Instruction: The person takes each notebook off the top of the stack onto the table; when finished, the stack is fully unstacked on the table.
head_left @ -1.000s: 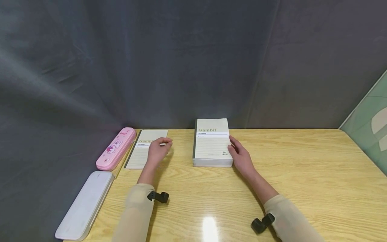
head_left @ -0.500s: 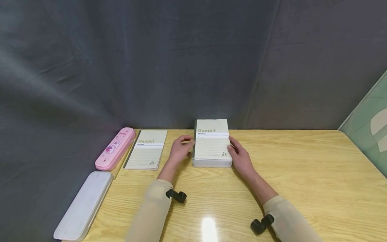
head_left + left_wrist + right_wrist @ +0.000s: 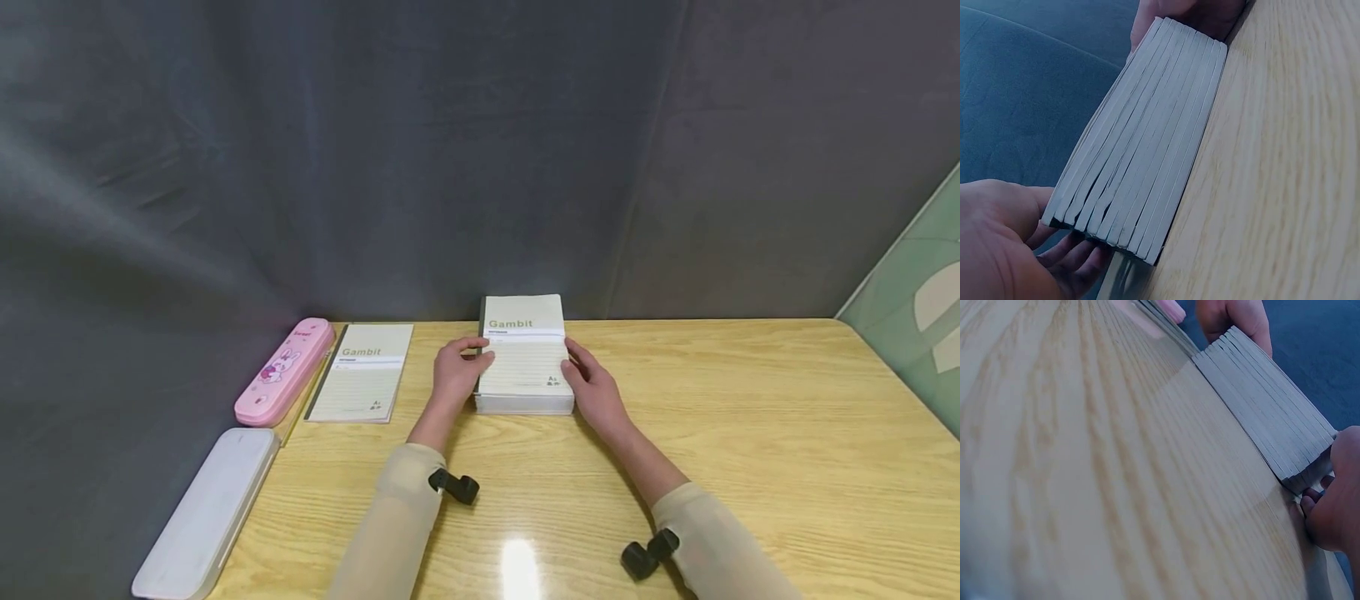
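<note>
1. Dark curtain (image 3: 480,150) is filling the whole background, creasing softly on the left.
2. Below it, the wooden table (image 3: 750,417) is stretching right across, and a glare spot is shining near its front.
3. Over at the far right, a green panel (image 3: 900,308) with pale shapes is slanting in.
4. Two beige sleeves (image 3: 393,517) are reaching in from the near side.
5. Now to the middle: the stack (image 3: 525,367) of Gambit notebooks is lying flat at the table's back, dark spines facing left; gaps are showing between several of them at the spine end.
6. Down at the near left, a white case (image 3: 210,508) is lying at an angle.
7. One lone notebook (image 3: 360,387) is lying flat, well apart to the left of the stack.
8. Just beyond it, a pink case (image 3: 285,375) with a rabbit print is resting along the table's left edge.
9. Left hand (image 3: 457,371) is touching the spine side, fingers loosely bent, thumb parted from forefinger and overlapping the top cover.
10. Right hand (image 3: 596,396) is resting against the opposite side, thumb and forefinger spreading apart.
11. Black cameras (image 3: 453,486) are sitting on both cuffs.
12. Smallest of all, a thin yellow stick (image 3: 300,410) is lying between pink case and lone notebook.
</note>
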Action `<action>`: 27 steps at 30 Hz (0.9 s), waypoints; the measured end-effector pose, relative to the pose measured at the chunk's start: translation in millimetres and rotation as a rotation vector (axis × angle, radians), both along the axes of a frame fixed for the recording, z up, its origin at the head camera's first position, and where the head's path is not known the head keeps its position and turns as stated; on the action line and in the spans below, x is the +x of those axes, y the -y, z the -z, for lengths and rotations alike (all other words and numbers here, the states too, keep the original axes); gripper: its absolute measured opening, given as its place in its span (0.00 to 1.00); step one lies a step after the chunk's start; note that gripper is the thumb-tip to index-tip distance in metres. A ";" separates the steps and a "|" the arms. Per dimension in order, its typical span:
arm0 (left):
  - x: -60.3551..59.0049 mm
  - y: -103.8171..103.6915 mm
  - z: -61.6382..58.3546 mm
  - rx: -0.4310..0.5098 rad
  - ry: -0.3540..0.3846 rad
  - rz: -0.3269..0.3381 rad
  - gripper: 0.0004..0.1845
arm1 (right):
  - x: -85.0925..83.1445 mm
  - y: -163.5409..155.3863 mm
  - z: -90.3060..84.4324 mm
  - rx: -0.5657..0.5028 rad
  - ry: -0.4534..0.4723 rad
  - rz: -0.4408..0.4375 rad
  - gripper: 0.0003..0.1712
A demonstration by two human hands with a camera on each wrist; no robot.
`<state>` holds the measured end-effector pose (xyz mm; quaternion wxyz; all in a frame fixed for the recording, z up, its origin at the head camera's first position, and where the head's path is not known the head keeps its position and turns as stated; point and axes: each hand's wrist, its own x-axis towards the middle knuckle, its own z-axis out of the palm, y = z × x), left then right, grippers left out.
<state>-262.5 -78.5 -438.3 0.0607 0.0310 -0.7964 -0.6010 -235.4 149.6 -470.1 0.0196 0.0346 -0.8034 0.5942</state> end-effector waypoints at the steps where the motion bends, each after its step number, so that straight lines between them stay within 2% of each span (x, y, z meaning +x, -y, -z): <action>1: 0.4 -0.1 -0.6 0.000 -0.005 -0.001 0.11 | 0.2 -0.1 -0.3 0.006 0.001 0.001 0.32; 9: -0.3 2.3 0.7 -0.023 -0.024 -0.046 0.12 | 2.2 -1.3 -1.4 0.054 -0.022 0.009 0.30; 12: -0.5 4.8 1.5 -0.018 -0.024 -0.060 0.12 | 2.2 -0.4 -1.1 0.040 -0.031 -0.003 0.30; 19: -1.2 11.4 0.9 0.059 0.022 -0.080 0.11 | -0.2 0.0 -0.2 0.028 -0.009 -0.004 0.29; 27: 3.6 21.6 -6.2 0.086 0.047 -0.095 0.12 | 0.7 -1.1 0.4 0.034 0.007 0.008 0.29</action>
